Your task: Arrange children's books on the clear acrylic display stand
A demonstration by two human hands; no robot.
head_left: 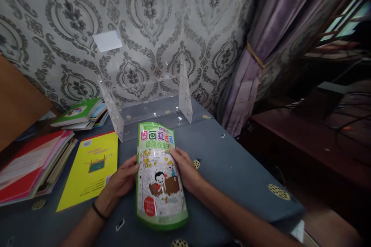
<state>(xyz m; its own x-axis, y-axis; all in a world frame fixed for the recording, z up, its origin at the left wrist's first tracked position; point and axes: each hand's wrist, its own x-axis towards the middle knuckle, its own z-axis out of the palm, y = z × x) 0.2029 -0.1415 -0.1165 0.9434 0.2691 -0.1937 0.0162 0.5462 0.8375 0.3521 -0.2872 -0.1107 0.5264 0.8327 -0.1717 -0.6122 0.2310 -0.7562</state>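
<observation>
A green-edged picture book (160, 185) with large Chinese characters and cartoon figures on its cover is held between my two hands, bowed a little. My left hand (126, 175) grips its left edge, thumb at the front. On the right edge, my right hand (185, 166) holds it with the fingers mostly behind. Beyond the book stands a clear acrylic rack (185, 92) against the wall. A yellow book (87, 177) lies flat to the left of my left hand.
A stack of books with a red cover (31, 162) lies at the far left. Behind it sits a smaller pile topped by a green book (78, 111). The table's blue-grey cloth (232, 166) ends at an edge on the right. A purple curtain (246, 65) hangs beyond.
</observation>
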